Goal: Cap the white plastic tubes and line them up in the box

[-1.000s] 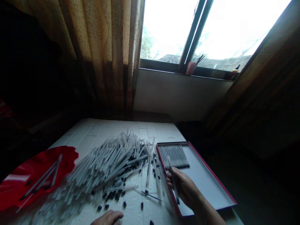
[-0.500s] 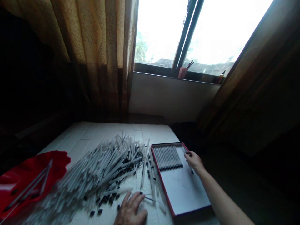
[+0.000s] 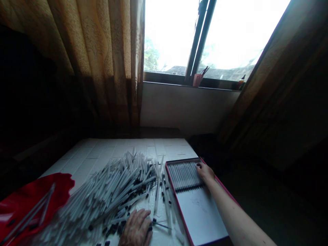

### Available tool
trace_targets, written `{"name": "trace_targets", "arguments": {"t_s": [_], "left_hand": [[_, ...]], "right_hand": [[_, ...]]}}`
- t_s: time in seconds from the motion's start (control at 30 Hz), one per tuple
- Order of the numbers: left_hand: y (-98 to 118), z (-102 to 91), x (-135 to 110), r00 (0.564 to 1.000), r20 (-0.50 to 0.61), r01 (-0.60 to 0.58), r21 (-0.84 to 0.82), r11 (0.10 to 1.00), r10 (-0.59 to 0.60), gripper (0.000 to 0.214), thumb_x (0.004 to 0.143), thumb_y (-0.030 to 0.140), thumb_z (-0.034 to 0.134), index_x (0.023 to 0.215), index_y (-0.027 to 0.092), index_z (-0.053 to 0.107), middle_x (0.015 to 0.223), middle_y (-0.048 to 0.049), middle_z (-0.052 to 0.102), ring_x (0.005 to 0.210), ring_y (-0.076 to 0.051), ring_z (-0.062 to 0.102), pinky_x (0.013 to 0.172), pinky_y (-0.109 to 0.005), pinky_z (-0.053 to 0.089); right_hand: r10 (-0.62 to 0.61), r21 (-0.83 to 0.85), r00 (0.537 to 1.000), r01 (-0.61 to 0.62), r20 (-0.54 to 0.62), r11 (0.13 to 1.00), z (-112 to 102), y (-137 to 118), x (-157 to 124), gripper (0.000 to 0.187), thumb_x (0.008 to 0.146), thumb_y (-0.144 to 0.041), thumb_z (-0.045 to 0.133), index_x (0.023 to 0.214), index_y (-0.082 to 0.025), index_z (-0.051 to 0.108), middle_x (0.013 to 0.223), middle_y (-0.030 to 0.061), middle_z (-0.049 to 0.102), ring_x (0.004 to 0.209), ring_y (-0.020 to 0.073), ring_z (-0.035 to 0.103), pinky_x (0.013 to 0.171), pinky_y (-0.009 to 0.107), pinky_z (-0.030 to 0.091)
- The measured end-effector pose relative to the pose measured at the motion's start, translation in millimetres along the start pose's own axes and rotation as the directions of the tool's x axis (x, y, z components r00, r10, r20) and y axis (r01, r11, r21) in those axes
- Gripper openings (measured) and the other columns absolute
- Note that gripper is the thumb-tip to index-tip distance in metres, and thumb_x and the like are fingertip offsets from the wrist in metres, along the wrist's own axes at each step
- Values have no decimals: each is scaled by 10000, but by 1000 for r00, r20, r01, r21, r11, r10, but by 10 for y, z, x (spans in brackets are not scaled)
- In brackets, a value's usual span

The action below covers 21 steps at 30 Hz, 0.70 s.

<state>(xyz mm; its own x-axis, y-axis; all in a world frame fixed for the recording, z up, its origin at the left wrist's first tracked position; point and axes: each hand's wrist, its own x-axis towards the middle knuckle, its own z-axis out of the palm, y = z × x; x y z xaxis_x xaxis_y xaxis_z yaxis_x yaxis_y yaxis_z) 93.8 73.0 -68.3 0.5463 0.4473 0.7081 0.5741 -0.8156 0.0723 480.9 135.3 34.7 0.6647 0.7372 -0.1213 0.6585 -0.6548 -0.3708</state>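
The left hand (image 3: 135, 229), cut off at the near edge, rests on the surface (image 3: 115, 145) against a heap of white pen tubes (image 3: 115, 194). The right hand's fingers (image 3: 199, 166) touch the pens (image 3: 183, 177) in a red-edged tray (image 3: 172, 191); any grip is hidden.

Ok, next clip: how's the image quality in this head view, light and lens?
In the head view, the window is blown out white, the left side sinks into near-black shadow, wide-angle distortion tilts the window frame, and the bottom edge crops the left hand beside the pile of white tubes.
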Motion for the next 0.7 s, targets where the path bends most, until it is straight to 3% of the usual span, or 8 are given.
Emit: {"name": "trace_targets", "arguments": {"t_s": [0.23,0.3,0.43,0.53,0.7], "left_hand": [[97,69,64,971,-230,59,-41,997,-67,347,996,280,290,914,235,624,956,-10,740,971,-174,660,1141,-361,253],[118,43,70,977,-194,73,-55,996,-82,333,996,259,295,934,232,622,984,-13,736,998,-174,653,1139,-366,263],[102,-119,104,995,-85,55,-43,998,-59,250,968,204,357,1004,225,603,1041,-30,730,1027,-192,659,1045,-401,416],[86,-273,168,1000,-11,2,-25,1000,-2,215,925,147,424,1038,220,590,1044,-26,736,1009,-195,678,964,-388,504],[131,-383,189,1000,7,10,-45,999,-9,266,879,71,424,1038,217,580,1034,-38,737,1022,-205,679,959,-412,515]], "right_hand": [[-50,2,998,50,-26,999,53,58,-18,263,946,-312,572,1185,-203,580,1225,72,588,993,207,620,833,404,530],[-66,17,997,67,-49,998,27,75,-53,261,946,-318,574,1182,-207,580,1222,68,588,988,203,620,829,399,532],[-175,69,974,186,-145,980,-29,9,-255,186,943,-236,542,1089,-180,643,1143,86,647,979,224,642,830,378,529],[-334,116,906,373,-261,921,-2,-135,-581,265,909,-180,455,1050,-167,679,1119,111,678,1041,252,639,878,357,508],[-615,164,720,682,-322,712,255,-469,-1354,302,883,-255,427,1006,-205,698,1030,77,709,942,211,675,787,293,537]]}}
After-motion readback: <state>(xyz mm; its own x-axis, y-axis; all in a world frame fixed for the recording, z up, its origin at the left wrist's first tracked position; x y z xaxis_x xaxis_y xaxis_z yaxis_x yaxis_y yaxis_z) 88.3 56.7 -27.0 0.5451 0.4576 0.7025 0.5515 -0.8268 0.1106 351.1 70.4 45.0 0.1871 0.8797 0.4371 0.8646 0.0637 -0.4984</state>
